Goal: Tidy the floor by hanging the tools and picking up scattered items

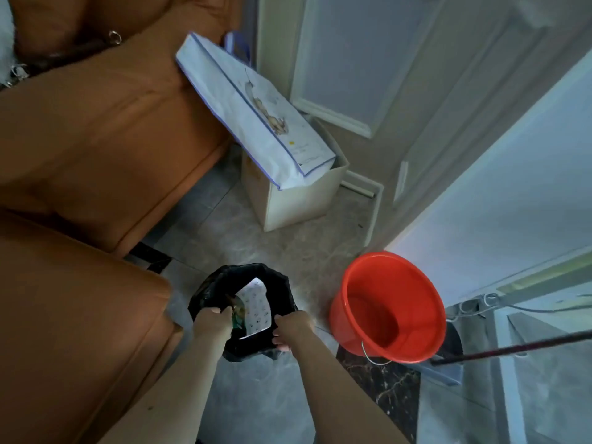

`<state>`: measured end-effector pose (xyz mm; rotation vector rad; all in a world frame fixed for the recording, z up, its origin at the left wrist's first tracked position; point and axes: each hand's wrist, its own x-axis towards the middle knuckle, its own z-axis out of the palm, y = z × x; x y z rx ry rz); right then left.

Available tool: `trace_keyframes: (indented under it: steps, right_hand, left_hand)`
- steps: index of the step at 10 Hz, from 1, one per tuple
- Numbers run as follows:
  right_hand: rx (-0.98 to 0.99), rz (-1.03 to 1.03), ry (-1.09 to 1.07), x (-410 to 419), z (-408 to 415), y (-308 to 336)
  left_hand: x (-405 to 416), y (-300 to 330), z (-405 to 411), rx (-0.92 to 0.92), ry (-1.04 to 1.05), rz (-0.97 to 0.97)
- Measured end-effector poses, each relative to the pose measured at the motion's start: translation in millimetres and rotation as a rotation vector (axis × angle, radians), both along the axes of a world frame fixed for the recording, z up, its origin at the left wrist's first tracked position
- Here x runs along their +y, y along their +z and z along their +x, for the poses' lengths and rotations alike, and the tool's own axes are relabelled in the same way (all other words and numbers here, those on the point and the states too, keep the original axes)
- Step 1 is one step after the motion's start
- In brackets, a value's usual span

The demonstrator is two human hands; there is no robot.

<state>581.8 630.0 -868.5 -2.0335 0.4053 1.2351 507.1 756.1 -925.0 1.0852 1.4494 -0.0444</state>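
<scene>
Both hands' grips, left hand (213,325) and right hand (290,328), hold black bag (275,285) rim.

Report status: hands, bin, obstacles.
Left hand and right hand grip the black bin bag rim. Patterned paper inside. Red bucket close on the right.

Open tiled floor (282,238) runs through frame centre, between orange sofa (96,149) at left and white box (298,200) at upper centre. Lower centre: black-lined bin (275,283) just beside sofa corner. Red bucket (387,307) at right, narrow gap to bin. Dark pole (512,347) slants across lower right. Bare floor at bottom centre.
</scene>
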Motion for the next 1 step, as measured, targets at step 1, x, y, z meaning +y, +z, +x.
trace_keyframes:
  steps: [1]
  right_hand:
    - [0.0,-0.011,0.079,6.1,-1.1,3.4]
  left_hand:
    - [2.3,-0.4,-10.1,0.074,-0.048,0.071]
